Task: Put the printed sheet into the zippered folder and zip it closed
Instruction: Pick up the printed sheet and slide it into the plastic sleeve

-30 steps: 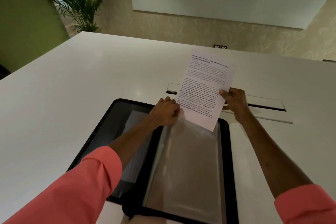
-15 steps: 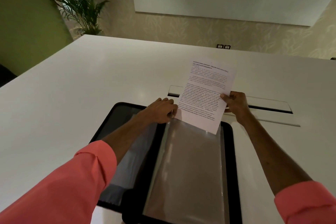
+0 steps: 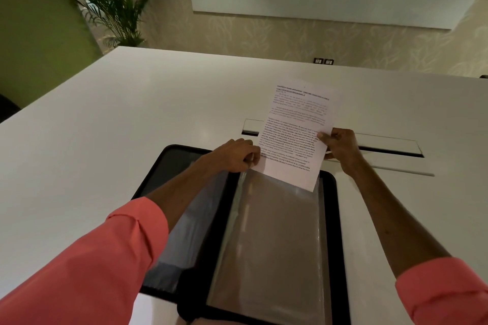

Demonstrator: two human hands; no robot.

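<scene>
A black zippered folder lies open on the white table, with clear plastic sleeves on its right half. The printed sheet stands tilted above the sleeves' far edge, its lower corner over the top sleeve. My right hand pinches the sheet's right edge. My left hand rests at the far left corner of the top sleeve, fingers closed on its edge next to the sheet's lower left side. Whether the sheet's bottom is inside the sleeve I cannot tell.
The white table stretches far to the left and back. A long cable slot with a raised lid runs just behind the folder. A potted palm stands beyond the far left corner, and wall sockets sit behind the table.
The sheet and both hands kept almost the same pose at the sleeve's far edge; the sheet's lower corner sits slightly higher. The view has shifted a little.
</scene>
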